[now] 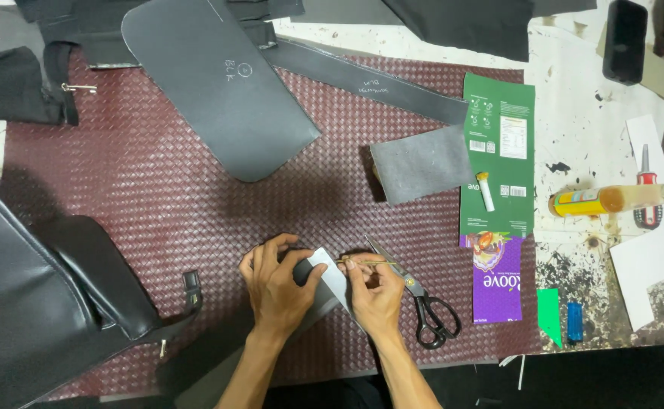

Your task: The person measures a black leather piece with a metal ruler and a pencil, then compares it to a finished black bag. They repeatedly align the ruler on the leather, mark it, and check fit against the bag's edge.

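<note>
**Close work on the woven mat**

Nearest the body, left hand clamps a small grey piece flat on the maroon woven mat. Right hand pinches a thin stick at the piece's edge. Just beside it, scissors lie idle. Farther out: a flattened green and purple carton, a grey square, a big rounded dark panel. Off right, a glue bottle on its side.
</note>
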